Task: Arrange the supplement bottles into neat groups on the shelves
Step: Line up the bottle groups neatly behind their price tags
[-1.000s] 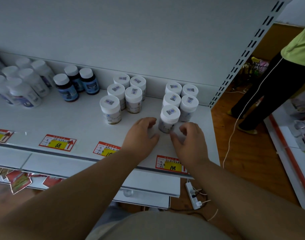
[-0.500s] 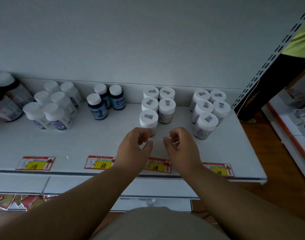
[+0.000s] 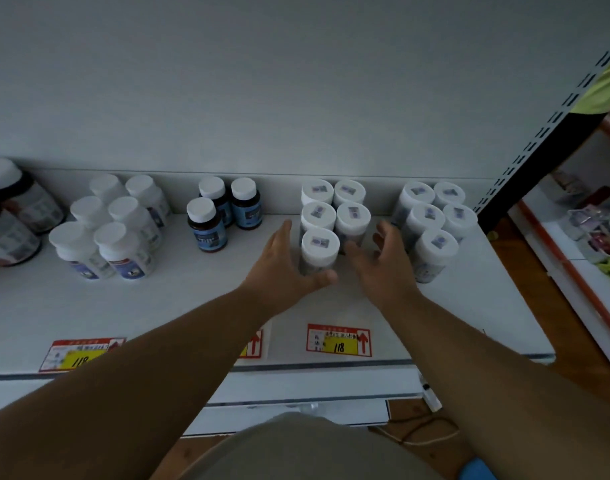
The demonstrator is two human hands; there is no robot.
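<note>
Bottles stand in clusters along the white shelf (image 3: 158,306), all upright with their caps toward the camera. At the far left are two big dark jars (image 3: 16,209), then six white bottles (image 3: 116,223), then three dark blue-labelled bottles (image 3: 224,213). Right of centre is a group of five white-capped bottles with small stickers on top, and its front bottle (image 3: 320,249) stands between the hands. A second group of five like it (image 3: 431,220) stands just to the right, close behind the right hand. Red and yellow price tags (image 3: 339,340) line the shelf's front edge, and the left forearm covers part of one.

The left hand (image 3: 283,268) lies against the front bottle's left side, fingers straight and thumb curved round its base. The right hand (image 3: 383,268) is spread wide just right of the bottle; whether it touches is unclear.

Half a second ago both hands were loosely curled in front of this group, short of the front bottle; they have since reached forward and opened around it.
</note>
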